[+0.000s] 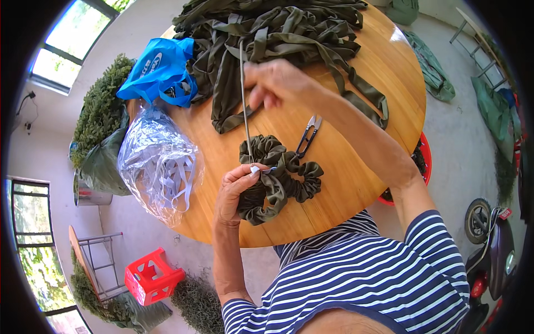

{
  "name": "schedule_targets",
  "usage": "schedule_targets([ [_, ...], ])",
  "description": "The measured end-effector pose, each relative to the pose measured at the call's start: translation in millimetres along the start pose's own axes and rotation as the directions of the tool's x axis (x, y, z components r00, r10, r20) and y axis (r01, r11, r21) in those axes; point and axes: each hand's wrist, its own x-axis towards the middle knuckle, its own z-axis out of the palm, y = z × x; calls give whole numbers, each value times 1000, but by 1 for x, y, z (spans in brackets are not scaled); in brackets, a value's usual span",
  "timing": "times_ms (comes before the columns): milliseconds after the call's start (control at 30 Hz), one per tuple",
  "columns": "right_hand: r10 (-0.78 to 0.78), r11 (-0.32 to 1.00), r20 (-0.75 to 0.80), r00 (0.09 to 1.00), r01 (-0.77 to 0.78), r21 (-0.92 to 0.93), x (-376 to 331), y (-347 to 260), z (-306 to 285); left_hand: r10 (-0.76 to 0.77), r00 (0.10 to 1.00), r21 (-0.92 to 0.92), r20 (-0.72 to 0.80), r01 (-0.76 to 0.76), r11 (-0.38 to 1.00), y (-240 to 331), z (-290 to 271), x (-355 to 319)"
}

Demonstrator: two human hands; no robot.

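**Elastic drawn taut through the olive scrunchie**

My left fingers (239, 178) pinch the gathered olive-green fabric scrunchie (281, 178) against the round wooden counter (356, 167), gripping it where the thin grey elastic band (245, 111) enters. My right fingers (261, 83) clench that band's upper end, holding it stretched. Small black thread snips (308, 135) lie just beyond the scrunchie, with loose olive fabric strips (278, 33) farther off.

We note a round wooden desk (356, 183) at frame centre. On it lie a heap of olive fabric strips (278, 33) at top, a blue bag (158, 69) upper left, a clear plastic bag (158, 161) overhanging the left edge, small snips (308, 135) and a gathered olive scrunchie (281, 178) centrally.
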Motion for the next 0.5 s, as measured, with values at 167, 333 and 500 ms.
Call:
schedule_targets([
  [167, -158, 891, 484, 860, 336, -305, -75, 20, 30, 23, 1000, -54, 6, -23, 998, 0, -11, -1],
  [333, -331, 598, 371, 868, 497, -629, -81, 45, 39, 24, 999, -20, -37, -25, 999, 7, -8, -3],
  [500, -315, 543, 467, 826, 560, -626, -81, 42, 27, -18, 999, 75, 46, 14, 997, 6, -21, -12],
])
